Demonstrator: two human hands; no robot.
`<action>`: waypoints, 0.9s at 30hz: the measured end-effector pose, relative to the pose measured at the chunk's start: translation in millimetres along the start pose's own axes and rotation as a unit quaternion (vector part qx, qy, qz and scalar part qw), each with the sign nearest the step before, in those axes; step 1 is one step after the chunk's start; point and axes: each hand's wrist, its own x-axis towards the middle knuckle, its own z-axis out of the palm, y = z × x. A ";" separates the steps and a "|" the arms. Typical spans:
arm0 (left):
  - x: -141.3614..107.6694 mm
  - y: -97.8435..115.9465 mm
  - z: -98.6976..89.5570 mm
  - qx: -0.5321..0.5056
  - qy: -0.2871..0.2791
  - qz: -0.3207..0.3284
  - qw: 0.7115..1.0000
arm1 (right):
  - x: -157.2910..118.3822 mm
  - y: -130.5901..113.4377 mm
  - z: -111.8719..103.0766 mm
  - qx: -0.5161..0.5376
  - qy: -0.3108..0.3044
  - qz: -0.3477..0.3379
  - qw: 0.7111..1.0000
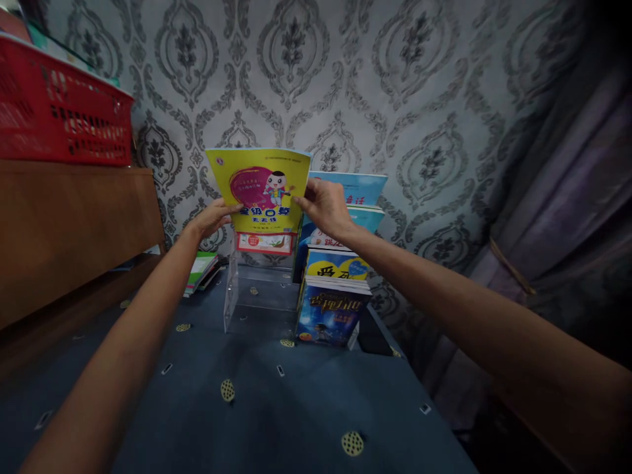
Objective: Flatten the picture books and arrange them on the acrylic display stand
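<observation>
We see the yellow book (pixel 264 191) upright above the left part of a clear rack (pixel 230 293), the grip of both hands clamped on it: the left hand (pixel 213 217) at its lower left edge, the right hand (pixel 328 204) at its right edge. It hides the upper part of a red-edged book (pixel 264 245). To the right, we note tiered books (pixel 333 313), partly covered by the right hand and forearm. Loose books (pixel 201 273) lie left of the rack on the blue surface (pixel 276 421); beyond, a red basket (pixel 74 108) tops a wooden cabinet (pixel 74 224).
</observation>
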 end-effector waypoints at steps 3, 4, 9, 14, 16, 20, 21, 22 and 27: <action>4.0 -4.3 3.3 -0.006 0.006 -0.009 1.000 | 11.9 3.9 -1.4 -0.025 -0.007 0.013 1.000; 4.9 -5.3 4.7 -0.009 0.009 -0.013 1.000 | 16.2 5.4 -1.8 -0.024 -0.013 0.019 0.999; 8.1 -10.3 10.5 -0.017 0.036 -0.004 0.999 | 39.1 8.0 -4.5 -0.056 -0.009 0.049 0.997; 15.3 -12.9 14.2 -0.019 0.065 -0.001 0.998 | 61.0 -1.2 -6.5 -0.116 0.045 0.069 0.990; 18.5 -13.1 14.9 -0.012 0.075 0.000 0.997 | 69.2 -0.3 -5.6 -0.126 0.059 0.066 0.988; 23.6 -14.5 15.2 0.001 0.100 0.007 0.995 | 86.5 21.3 0.1 -0.075 0.069 0.009 0.995; 24.8 -15.2 15.2 0.002 0.110 0.006 0.994 | 90.7 29.2 2.0 -0.064 0.068 -0.006 0.996; 25.8 -16.1 15.1 0.002 0.122 0.002 0.993 | 94.6 37.1 3.9 -0.058 0.066 -0.018 0.996; 30.0 -19.8 15.5 -0.018 0.155 -0.009 0.988 | 102.7 56.1 9.8 -0.061 0.044 -0.019 0.997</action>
